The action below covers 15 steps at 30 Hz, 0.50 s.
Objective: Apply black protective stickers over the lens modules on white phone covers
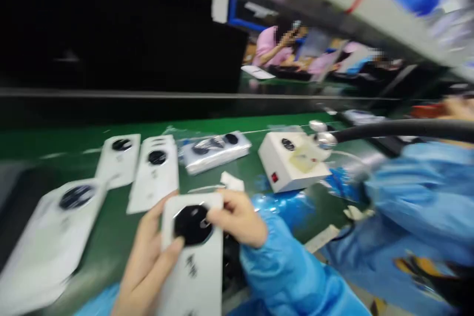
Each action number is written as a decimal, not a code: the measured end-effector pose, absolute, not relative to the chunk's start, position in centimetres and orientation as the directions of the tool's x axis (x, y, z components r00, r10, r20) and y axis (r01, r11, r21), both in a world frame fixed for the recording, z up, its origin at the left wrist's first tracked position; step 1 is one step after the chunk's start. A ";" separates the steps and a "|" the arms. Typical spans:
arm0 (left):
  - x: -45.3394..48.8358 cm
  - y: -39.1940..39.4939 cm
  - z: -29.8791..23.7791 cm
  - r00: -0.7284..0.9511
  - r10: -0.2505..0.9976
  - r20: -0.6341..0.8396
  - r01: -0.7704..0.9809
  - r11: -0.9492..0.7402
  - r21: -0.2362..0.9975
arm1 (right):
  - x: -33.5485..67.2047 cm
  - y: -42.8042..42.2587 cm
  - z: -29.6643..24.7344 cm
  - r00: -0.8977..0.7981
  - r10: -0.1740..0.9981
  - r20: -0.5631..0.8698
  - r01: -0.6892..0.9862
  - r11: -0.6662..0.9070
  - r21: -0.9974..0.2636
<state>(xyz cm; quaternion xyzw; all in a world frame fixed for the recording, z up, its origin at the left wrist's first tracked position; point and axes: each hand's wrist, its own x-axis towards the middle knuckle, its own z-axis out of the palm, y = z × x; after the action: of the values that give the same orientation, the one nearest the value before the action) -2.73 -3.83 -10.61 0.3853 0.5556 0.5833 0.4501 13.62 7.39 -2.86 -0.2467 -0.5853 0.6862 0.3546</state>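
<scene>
At the lower middle of the view, over a dark green table, a white panel is held up close to the person, its long axis running from the body outward, with its far end nearly level and its near end cut off by the bottom of the view. Near that far end sits a large, glossy black disc, with dark markings on the white surface below it. The left hand grasps the panel along its left side, fingers behind and thumb in front, the thumb tip at the disc's lower left border. The right hand is at the upper right corner, its thumb tip overlapping the disc's right edge, so the disc lies immediately to the left of that thumb and up and to the right of the left one. Both hands are about equally close to it. The right fingers are bent, but whether they pinch the panel or only rest there cannot be told. Similar panels lie to the left, well apart from the right hand. Beyond the hands are a plastic-wrapped package and, farther right, a white box with a red switch.
</scene>
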 end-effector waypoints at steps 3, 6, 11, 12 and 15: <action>-1.1 -2.6 -3.5 -0.285 0.945 -0.162 -0.280 0.080 0.957 | 13.7 7.7 -2.6 -0.683 0.727 0.067 -0.236 -0.134 -0.962; 0.1 -1.6 -0.5 -0.234 0.950 -0.205 -0.363 0.110 0.925 | 13.8 7.4 -2.5 -0.692 0.713 0.113 -0.259 -0.099 -0.961; 0.3 -2.1 -1.3 -0.224 0.961 -0.163 -0.322 0.085 0.943 | 13.7 7.1 -2.2 -0.656 0.738 0.157 -0.192 0.038 -0.981; 0.3 -2.2 -1.6 -0.240 0.962 -0.133 -0.282 0.062 0.957 | 13.8 7.1 -2.2 -0.646 0.746 0.162 -0.169 0.067 -0.983; 0.5 -2.1 -2.2 -0.299 0.954 -0.011 -0.138 -0.032 0.990 | 13.9 7.1 -2.4 -0.620 0.765 0.175 -0.142 0.110 -0.984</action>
<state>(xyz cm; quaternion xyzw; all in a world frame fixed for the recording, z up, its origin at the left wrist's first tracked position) 0.49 -2.06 -2.16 0.3847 0.5307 0.6064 0.4501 13.94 7.15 -2.39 -0.2399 -0.6498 0.6226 0.3642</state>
